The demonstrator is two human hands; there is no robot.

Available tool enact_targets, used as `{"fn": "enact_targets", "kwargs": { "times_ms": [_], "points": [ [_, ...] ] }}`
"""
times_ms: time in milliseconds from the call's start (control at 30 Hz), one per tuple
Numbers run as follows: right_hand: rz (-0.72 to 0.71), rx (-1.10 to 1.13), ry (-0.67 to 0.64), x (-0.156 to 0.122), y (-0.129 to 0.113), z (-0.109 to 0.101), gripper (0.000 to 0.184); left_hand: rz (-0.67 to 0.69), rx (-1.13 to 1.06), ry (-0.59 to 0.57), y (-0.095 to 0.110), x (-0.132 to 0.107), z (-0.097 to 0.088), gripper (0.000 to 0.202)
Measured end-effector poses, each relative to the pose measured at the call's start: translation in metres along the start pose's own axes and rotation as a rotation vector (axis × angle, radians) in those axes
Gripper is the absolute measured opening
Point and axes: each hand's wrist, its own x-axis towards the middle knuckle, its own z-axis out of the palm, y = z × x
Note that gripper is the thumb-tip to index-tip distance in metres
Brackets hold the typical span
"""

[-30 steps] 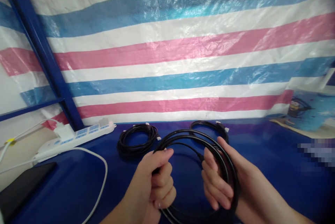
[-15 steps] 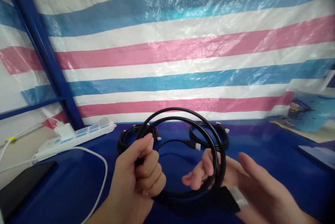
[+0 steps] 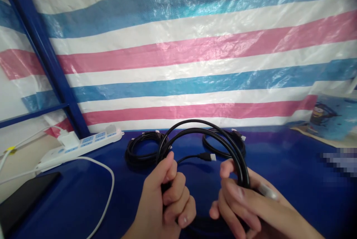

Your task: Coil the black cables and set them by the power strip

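A thick black cable (image 3: 205,131) is looped into a coil and held up in front of me between both hands. My left hand (image 3: 171,198) is closed in a fist around the coil's left side. On the right side, my right hand (image 3: 248,198) wraps its thumb and fingers about the loops. A silvery connector end (image 3: 268,191) pokes out behind my right thumb. The coil's lower part is mostly hidden by my hands. Just beyond the coil, a black USB plug (image 3: 208,156) on a thin lead lies on the blue table (image 3: 111,209).
Behind my hands lie two more coiled black cables, a left coil (image 3: 136,159) and a right coil (image 3: 208,147). At left are a white power strip (image 3: 92,142), a white cord (image 3: 113,183) and a black flat device (image 3: 28,201). A blue printed bag (image 3: 334,116) stands at right.
My right hand, formerly loose with its thumb apart, has closed around the coil's right side. Both hands and the coil have shifted slightly right, and the connector end is now largely covered.
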Motion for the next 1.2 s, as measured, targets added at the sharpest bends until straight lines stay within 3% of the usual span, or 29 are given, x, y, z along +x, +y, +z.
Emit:
{"fn": "enact_targets", "kwargs": {
  "times_ms": [233, 300, 400, 533, 600, 733, 867, 1000, 1133, 1200],
  "points": [
    [-0.055, 0.076, -0.018, -0.001, -0.011, -0.006, 0.012, -0.102, 0.321, -0.146, -0.016, 0.007, -0.011, 0.047],
    [-0.049, 0.043, -0.028, -0.001, -0.017, -0.007, 0.012, -0.071, 0.322, -0.129, -0.013, 0.006, -0.01, 0.041],
    [0.087, -0.088, 0.024, -0.001, -0.025, -0.008, 0.018, -0.011, 0.341, -0.05, -0.002, 0.004, -0.005, 0.033],
    [0.291, -0.206, 0.143, 0.0, -0.03, -0.006, 0.031, -0.211, 0.502, -0.005, 0.006, 0.002, -0.003, 0.034],
    [0.248, -0.223, 0.156, 0.001, -0.029, -0.005, 0.036, -0.244, 0.502, 0.013, 0.004, 0.003, -0.005, 0.043],
    [0.084, -0.203, 0.13, 0.005, -0.023, -0.007, 0.043, -0.097, 0.37, 0.082, 0.0, 0.004, -0.007, 0.054],
    [0.008, -0.207, 0.018, 0.012, -0.016, -0.014, 0.034, -0.008, 0.29, 0.161, 0.001, 0.003, -0.005, 0.056],
    [-0.004, -0.262, 0.064, 0.015, -0.012, -0.015, 0.029, 0.063, 0.194, 0.184, 0.003, 0.003, -0.004, 0.054],
    [0.04, -0.368, 0.154, 0.018, -0.012, -0.011, 0.017, -0.009, 0.19, 0.127, 0.002, 0.005, -0.007, 0.051],
    [0.019, -0.486, 0.194, 0.02, -0.012, -0.012, 0.022, -0.072, 0.24, 0.106, 0.001, 0.006, -0.009, 0.048]
  ]
}}
